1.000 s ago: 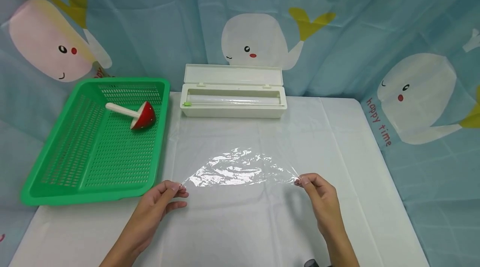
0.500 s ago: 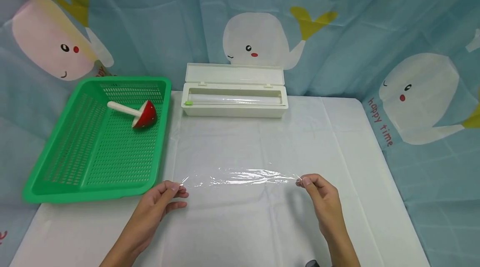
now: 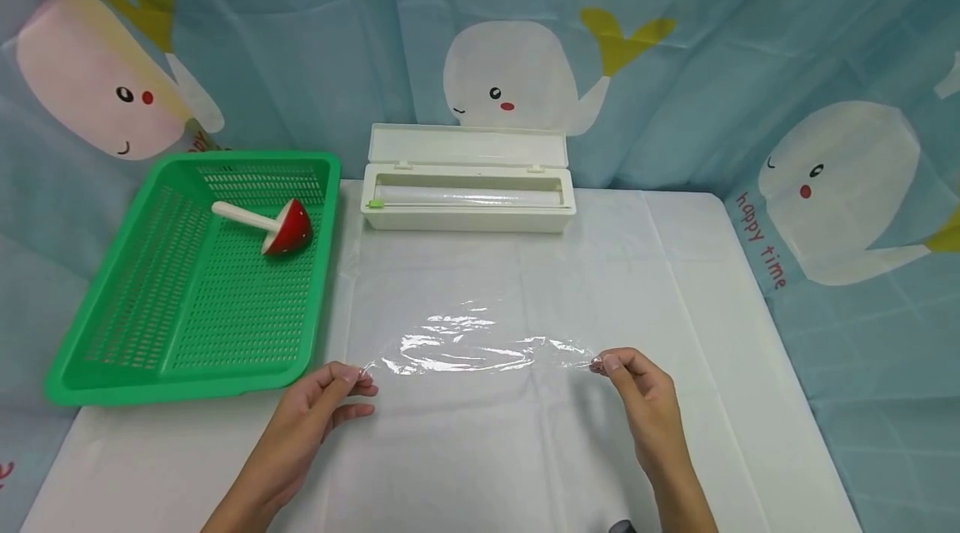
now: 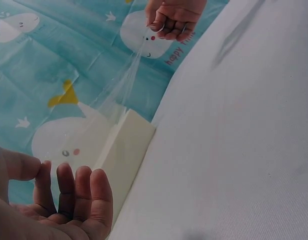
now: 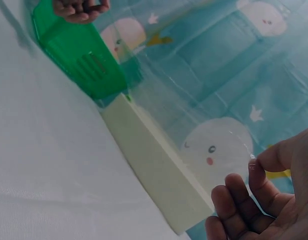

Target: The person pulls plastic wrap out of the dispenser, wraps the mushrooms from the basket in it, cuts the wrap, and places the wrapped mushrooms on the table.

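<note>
A clear sheet of plastic wrap (image 3: 465, 354) hangs stretched above the white table, wrinkled and shiny. My left hand (image 3: 318, 404) pinches one corner between thumb and index finger, the other fingers loosely bent. At the opposite corner my right hand (image 3: 643, 396) pinches the wrap the same way. Both wrist views show the thin film running from the fingertips across to the other hand. Behind the wrap stands a white cling film dispenser box (image 3: 468, 221), lid up, with a roll (image 3: 468, 196) inside and a small green slider (image 3: 376, 203) at its left end.
To the left, a green plastic basket (image 3: 180, 387) holds a red-capped mushroom-shaped object (image 3: 288, 229) with a white handle. A whale-print curtain (image 3: 315, 58) surrounds the white table (image 3: 450, 466). A dark object (image 3: 622, 526) peeks in at the bottom edge.
Both hands stay nearly in place, still pinching the wrap. The film's sheen flattened to a narrow band half a second ago and now spreads a little farther back again.
</note>
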{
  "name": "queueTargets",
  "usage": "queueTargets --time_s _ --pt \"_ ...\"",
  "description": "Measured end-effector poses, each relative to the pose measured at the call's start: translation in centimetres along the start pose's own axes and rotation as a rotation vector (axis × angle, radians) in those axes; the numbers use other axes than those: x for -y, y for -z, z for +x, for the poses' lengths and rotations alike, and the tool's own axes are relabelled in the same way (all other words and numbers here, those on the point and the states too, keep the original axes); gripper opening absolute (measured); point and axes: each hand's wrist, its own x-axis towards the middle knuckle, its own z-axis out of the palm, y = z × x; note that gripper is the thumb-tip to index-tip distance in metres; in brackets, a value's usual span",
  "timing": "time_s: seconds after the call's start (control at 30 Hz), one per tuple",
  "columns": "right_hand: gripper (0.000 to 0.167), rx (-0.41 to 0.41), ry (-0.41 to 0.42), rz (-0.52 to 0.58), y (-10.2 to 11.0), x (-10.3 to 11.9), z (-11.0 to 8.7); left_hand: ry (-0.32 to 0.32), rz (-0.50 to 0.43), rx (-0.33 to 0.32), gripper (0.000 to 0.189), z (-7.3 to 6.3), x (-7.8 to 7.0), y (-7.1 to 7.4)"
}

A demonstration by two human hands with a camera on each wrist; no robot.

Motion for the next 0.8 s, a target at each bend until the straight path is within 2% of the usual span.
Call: queueTargets --time_s 0.3,0.53,0.8 --pt "0.022 0.005 0.011 0.003 0.04 -0.07 0.16 -0.015 -0.010 -0.004 0.032 0.24 0.33 -0.13" --pt "0.024 0.015 -0.006 -0.002 -0.26 -0.21 -0.10 0.003 0.004 -0.010 0.034 0.17 0.68 -0.13" --pt "0.023 -0.015 -0.031 -0.009 -0.65 -0.70 -0.60 0.024 0.008 -0.010 0.036 0.00 0.75 -0.11"
